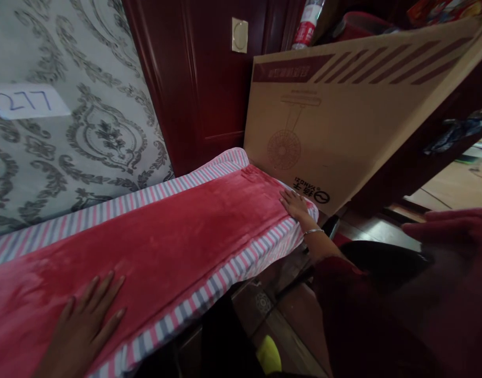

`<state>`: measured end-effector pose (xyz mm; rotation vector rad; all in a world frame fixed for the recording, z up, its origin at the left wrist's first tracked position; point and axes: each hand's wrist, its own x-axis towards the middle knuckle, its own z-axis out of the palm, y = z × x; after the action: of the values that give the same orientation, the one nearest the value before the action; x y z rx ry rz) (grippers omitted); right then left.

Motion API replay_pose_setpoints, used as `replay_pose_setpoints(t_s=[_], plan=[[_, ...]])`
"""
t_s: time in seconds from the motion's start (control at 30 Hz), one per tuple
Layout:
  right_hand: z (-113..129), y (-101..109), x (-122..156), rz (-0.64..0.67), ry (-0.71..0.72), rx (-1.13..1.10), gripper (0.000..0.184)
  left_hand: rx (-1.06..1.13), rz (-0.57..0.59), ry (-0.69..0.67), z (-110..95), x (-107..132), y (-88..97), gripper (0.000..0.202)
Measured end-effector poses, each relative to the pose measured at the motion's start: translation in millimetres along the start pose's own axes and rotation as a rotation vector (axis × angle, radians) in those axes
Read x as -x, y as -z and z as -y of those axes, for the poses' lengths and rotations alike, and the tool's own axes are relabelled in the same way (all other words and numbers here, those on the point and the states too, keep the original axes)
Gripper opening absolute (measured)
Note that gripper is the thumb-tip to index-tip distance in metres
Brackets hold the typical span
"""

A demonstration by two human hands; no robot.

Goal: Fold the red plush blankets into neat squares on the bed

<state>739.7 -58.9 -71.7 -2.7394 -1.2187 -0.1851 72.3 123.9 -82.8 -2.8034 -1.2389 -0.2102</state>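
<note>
A long, narrow red plush cloth (165, 226) lies over a white cover with pink and grey-blue stripes (209, 290). The cover wraps a bench-like surface and hangs over its near side. At the lower left, my left hand (83, 323) rests flat on the plush with its fingers spread. Near the far right end, my right hand (295, 205) lies with fingers stretched out on the plush, by the striped edge. A thin bracelet circles the right wrist. Neither hand grips anything. What supports the cover underneath is mostly hidden.
A large cardboard box (327, 115) printed with a fan stands at the bench's far end. Behind are a dark red door (213, 79) and a patterned wall (103, 126) bearing a "277" paper (28, 101). A bottle (307, 26) shows above the box. Something yellow (269, 354) is below.
</note>
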Motion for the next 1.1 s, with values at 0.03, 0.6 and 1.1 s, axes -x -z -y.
replay_pose_setpoints(t_s=[0.03,0.6,1.1], plan=[[-1,1,0,0.0,0.005,-0.013,0.057,-0.004,-0.014,-0.012,-3,0,4.5,0.068],[147,10,70,0.03,0.405,-0.207,0.056,-0.012,0.029,-0.019,-27,-4,30.5,0.065],[171,27,97,0.01,0.403,-0.204,0.057,0.011,-0.006,-0.001,-32,-5,30.3,0.064]])
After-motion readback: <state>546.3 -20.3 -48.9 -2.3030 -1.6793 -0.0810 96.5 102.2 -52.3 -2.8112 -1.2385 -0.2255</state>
